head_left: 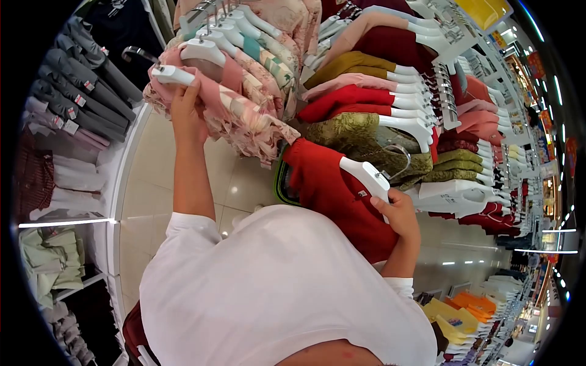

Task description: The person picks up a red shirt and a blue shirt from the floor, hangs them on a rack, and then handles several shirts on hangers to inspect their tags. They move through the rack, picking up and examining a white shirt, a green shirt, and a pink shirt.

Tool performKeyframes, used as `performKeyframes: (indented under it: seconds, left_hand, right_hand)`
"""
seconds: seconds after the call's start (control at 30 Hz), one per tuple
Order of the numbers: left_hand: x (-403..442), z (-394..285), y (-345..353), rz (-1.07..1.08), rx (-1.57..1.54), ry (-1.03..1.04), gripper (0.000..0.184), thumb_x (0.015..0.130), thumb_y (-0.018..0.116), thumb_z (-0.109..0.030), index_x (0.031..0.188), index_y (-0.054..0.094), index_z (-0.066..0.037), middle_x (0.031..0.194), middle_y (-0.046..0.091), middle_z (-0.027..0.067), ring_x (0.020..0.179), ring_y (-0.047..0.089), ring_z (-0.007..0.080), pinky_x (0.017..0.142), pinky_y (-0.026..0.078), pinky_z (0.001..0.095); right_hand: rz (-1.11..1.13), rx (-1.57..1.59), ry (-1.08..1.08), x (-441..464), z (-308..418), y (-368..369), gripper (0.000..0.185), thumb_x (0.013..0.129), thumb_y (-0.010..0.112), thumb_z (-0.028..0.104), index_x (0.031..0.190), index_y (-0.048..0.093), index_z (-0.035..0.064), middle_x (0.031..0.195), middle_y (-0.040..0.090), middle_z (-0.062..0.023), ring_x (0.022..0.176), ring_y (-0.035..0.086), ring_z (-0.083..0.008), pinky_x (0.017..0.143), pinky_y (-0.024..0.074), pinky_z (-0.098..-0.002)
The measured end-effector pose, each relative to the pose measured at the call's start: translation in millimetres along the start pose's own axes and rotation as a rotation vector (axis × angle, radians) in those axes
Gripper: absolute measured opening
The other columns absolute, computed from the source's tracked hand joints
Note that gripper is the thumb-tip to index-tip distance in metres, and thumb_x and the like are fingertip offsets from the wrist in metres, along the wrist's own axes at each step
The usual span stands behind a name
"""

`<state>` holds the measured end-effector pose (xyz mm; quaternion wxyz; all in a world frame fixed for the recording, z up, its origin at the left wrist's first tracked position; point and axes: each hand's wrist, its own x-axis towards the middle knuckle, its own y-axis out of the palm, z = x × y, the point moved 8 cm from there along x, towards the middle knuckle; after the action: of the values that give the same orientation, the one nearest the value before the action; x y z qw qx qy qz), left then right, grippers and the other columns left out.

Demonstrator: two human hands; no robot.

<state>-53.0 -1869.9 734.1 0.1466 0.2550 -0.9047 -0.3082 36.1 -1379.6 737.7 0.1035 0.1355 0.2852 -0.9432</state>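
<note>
My left hand point(189, 113) grips the pink floral garment point(229, 113) near the neck of its white hanger point(174, 75). The hanger's metal hook stands free, left of the rack of floral clothes point(256, 46). On the right, my right hand point(400, 213) is closed on the white hanger point(365, 174) of a red garment point(332, 189). The red garment hangs in front of my body, beside a green patterned garment point(342, 131). Its lower part is hidden behind my white shirt.
Racks of red, mustard point(348, 64) and green clothes stand ahead and right. Grey trousers point(85, 85) and folded clothes line a white shelf unit point(122, 158) at left. A green-rimmed basket point(281, 183) sits below the red garment. Yellow clothes point(448, 317) lie at lower right.
</note>
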Motion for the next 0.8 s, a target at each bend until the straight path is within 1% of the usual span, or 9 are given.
performKeyframes:
  seconds: [0.03, 0.07, 0.17, 0.2, 0.4, 0.53, 0.63, 0.73, 0.8]
  left_hand:
    - [-10, -7, -6, 0.002, -0.019, 0.008, 0.028, 0.092, 0.062, -0.016, 0.118, 0.058, -0.007, 0.102, 0.06, -0.0015, 0.091, 0.057, 0.0088, 0.079, 0.044, 0.024]
    - [-18, -15, -17, -0.01, -0.002, 0.027, 0.034, 0.094, 0.059, -0.017, 0.126, 0.054, -0.006, 0.109, 0.06, -0.0001, 0.098, 0.058, 0.0112, 0.086, 0.045, 0.027]
    - [-44, -43, -51, -0.039, 0.02, 0.049, 0.04, 0.097, 0.055, -0.02, 0.134, 0.048, -0.008, 0.121, 0.058, 0.0018, 0.116, 0.054, 0.0166, 0.099, 0.039, 0.0348]
    - [-53, -55, -62, -0.073, 0.041, 0.084, 0.042, 0.096, 0.054, -0.022, 0.135, 0.047, -0.007, 0.124, 0.057, 0.0035, 0.118, 0.053, 0.0184, 0.101, 0.039, 0.0363]
    - [-103, -125, -110, -0.086, -0.009, 0.244, 0.045, 0.097, 0.051, -0.025, 0.135, 0.046, -0.002, 0.132, 0.055, 0.0091, 0.123, 0.052, 0.0221, 0.105, 0.037, 0.0376]
    - [-134, -154, -120, -0.067, 0.041, 0.322, 0.052, 0.097, 0.05, -0.027, 0.141, 0.039, -0.001, 0.136, 0.05, 0.0103, 0.126, 0.048, 0.0224, 0.106, 0.036, 0.0373]
    - [-152, -170, -122, -0.024, 0.108, 0.33, 0.058, 0.096, 0.051, -0.03, 0.143, 0.035, 0.0, 0.139, 0.047, 0.0097, 0.127, 0.046, 0.022, 0.106, 0.035, 0.0366]
    - [-167, -180, -120, -0.008, 0.153, 0.322, 0.063, 0.095, 0.053, -0.033, 0.144, 0.033, 0.001, 0.14, 0.046, 0.0088, 0.128, 0.045, 0.0216, 0.106, 0.035, 0.0362]
    - [-172, -185, -120, -0.016, 0.15, 0.325, 0.064, 0.095, 0.052, -0.033, 0.145, 0.033, 0.001, 0.14, 0.045, 0.0088, 0.127, 0.045, 0.0215, 0.106, 0.035, 0.036]
  right_hand:
    - [0.019, -0.022, -0.024, 7, 1, 5, 0.03, 0.083, 0.073, 0.022, 0.097, 0.068, -0.0025, 0.079, 0.063, -0.0031, 0.075, 0.053, -0.0105, 0.07, 0.0451, -0.0284]
    - [0.04, -0.044, -0.05, 13, 4, 9, 0.03, 0.083, 0.073, 0.023, 0.097, 0.068, -0.0024, 0.078, 0.063, -0.0035, 0.075, 0.053, -0.0105, 0.069, 0.0449, -0.0282]
    - [0.119, -0.051, -0.092, 30, 27, 27, 0.031, 0.083, 0.073, 0.026, 0.096, 0.067, -0.0017, 0.076, 0.062, -0.0045, 0.074, 0.052, -0.0109, 0.07, 0.045, -0.0284]
    - [0.149, -0.067, -0.108, 36, 35, 34, 0.031, 0.084, 0.073, 0.027, 0.096, 0.067, -0.0017, 0.077, 0.062, -0.0047, 0.074, 0.052, -0.0112, 0.07, 0.0451, -0.0287]
    - [0.317, -0.169, -0.287, 74, 96, 79, 0.034, 0.087, 0.069, 0.032, 0.097, 0.067, -0.0014, 0.077, 0.062, -0.0062, 0.073, 0.053, -0.0125, 0.07, 0.046, -0.03]
    - [0.4, -0.181, -0.447, 95, 154, 111, 0.031, 0.088, 0.067, 0.031, 0.087, 0.066, 0.0003, 0.066, 0.057, 0.0002, 0.06, 0.05, -0.0081, 0.056, 0.0415, -0.0262]
    - [0.398, -0.149, -0.573, 114, 199, 132, 0.036, 0.089, 0.066, 0.036, 0.081, 0.065, 0.0007, 0.064, 0.056, 0.0002, 0.058, 0.05, -0.0076, 0.053, 0.041, -0.0256]
    - [0.418, -0.144, -0.554, 144, 241, 158, 0.041, 0.088, 0.067, 0.041, 0.077, 0.066, 0.0008, 0.065, 0.059, -0.0002, 0.058, 0.053, -0.0075, 0.053, 0.0418, -0.0261]
    - [0.419, -0.108, -0.557, 155, 269, 176, 0.041, 0.087, 0.068, 0.041, 0.079, 0.067, 0.0008, 0.066, 0.06, -0.0003, 0.059, 0.053, -0.0078, 0.053, 0.0422, -0.0259]
